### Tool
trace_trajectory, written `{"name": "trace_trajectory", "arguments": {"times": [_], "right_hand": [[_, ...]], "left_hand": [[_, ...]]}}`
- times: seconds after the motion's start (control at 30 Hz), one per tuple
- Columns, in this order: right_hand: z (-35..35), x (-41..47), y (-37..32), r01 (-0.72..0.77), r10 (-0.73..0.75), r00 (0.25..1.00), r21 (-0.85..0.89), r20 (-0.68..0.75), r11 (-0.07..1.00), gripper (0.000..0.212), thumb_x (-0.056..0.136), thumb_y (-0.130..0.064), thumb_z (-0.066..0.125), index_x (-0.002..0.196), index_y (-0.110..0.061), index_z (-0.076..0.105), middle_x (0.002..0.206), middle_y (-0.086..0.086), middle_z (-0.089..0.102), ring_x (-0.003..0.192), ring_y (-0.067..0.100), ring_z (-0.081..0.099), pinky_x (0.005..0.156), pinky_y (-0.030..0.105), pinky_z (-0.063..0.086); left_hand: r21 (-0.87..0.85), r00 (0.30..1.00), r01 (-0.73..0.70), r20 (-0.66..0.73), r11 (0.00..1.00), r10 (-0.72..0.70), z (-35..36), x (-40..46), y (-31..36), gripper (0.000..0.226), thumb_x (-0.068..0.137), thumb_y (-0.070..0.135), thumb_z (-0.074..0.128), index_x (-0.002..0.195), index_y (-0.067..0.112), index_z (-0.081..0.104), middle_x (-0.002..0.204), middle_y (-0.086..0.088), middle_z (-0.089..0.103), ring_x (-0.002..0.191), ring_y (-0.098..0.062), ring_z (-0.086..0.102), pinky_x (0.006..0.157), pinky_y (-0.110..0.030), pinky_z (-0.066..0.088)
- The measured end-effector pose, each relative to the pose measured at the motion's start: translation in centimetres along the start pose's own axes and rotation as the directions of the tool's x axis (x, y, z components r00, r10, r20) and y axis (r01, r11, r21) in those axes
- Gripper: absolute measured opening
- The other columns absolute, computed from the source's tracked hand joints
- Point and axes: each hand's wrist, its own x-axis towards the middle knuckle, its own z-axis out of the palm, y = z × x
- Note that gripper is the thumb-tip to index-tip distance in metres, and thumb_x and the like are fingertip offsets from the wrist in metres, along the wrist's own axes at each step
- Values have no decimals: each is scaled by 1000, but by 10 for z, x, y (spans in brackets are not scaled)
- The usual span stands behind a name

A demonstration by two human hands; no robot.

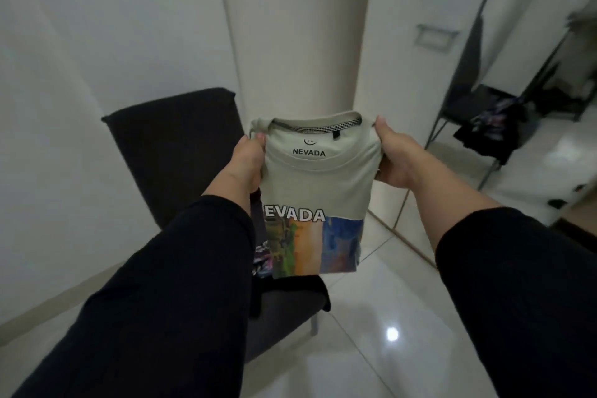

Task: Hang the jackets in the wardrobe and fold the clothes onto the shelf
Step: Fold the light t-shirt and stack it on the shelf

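Note:
A pale green T-shirt (318,184) with "NEVADA" lettering and a colourful print hangs folded narrow in front of me, collar up. My left hand (247,165) grips its left shoulder edge and my right hand (395,158) grips its right shoulder edge. Both sleeves of the shirt are tucked behind it. Below it, on a dark chair (174,152), lie a black garment (300,291) and a patterned dark garment (261,258), mostly hidden by the shirt and my left arm.
A white wall and a white column (300,26) stand straight ahead. To the right, a mirrored wardrobe door (523,52) reflects a chair with dark clothes on it. Glossy white floor tiles (387,317) spread to the right of the chair.

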Motion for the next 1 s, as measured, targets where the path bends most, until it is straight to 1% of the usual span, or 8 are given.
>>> {"name": "trace_trajectory", "arguments": {"times": [0.17,0.27,0.37,0.43,0.57,0.73,0.9,1.0], "right_hand": [[-89,-18,-42,31,-23,998,152,-58,988,59,95,-59,32,113,-14,65,109,7,71,89,21,68,66,31,54],[-144,-36,-62,89,-67,992,209,-109,974,51,95,-55,40,106,-14,67,97,5,72,84,20,68,65,30,53],[-203,-50,-77,164,-120,959,160,-257,973,28,96,-46,47,101,-24,63,92,1,70,75,16,66,62,27,54],[-242,-57,-82,193,-130,918,135,-375,972,21,95,-42,51,97,-24,62,98,4,69,73,17,65,64,29,54],[-311,-69,-83,224,-135,811,89,-569,971,33,94,-41,55,114,-16,59,101,8,66,86,25,65,79,38,55],[-389,-75,-85,228,-104,685,77,-721,971,45,92,-44,54,124,-12,55,106,8,66,88,26,64,82,41,54],[-453,-71,-84,261,-59,538,99,-841,960,49,93,-41,53,134,-16,45,113,9,64,96,26,64,90,45,53],[-489,-67,-82,282,-36,442,101,-896,954,52,94,-40,52,139,-17,39,118,7,59,100,26,60,93,46,51]], "left_hand": [[-4,978,-52,203,999,51,111,-14,36,39,98,33,44,132,13,50,119,-7,64,101,-23,62,92,-39,51],[51,948,-113,306,992,92,176,-23,45,42,94,42,50,125,15,56,115,-8,67,105,-26,63,98,-47,48],[72,915,-118,395,990,80,237,-46,43,41,95,45,48,113,9,57,101,-7,68,92,-22,64,93,-39,51],[91,879,-115,474,989,59,277,-56,35,47,95,49,45,115,8,57,107,-8,67,93,-22,64,92,-39,52],[135,859,-114,511,984,29,350,-72,9,54,92,52,48,126,10,50,121,-9,61,108,-29,60,96,-47,50],[171,801,-127,598,977,-1,441,-91,-14,37,94,46,49,115,16,54,115,-6,61,107,-26,59,96,-40,48],[207,734,-162,679,965,-23,545,-57,-52,37,69,57,60,87,25,63,107,-9,69,102,-32,65,94,-49,51],[225,675,-174,736,959,-50,594,-62,-66,31,73,51,60,86,23,65,105,-11,70,100,-33,65,93,-51,51]]}}
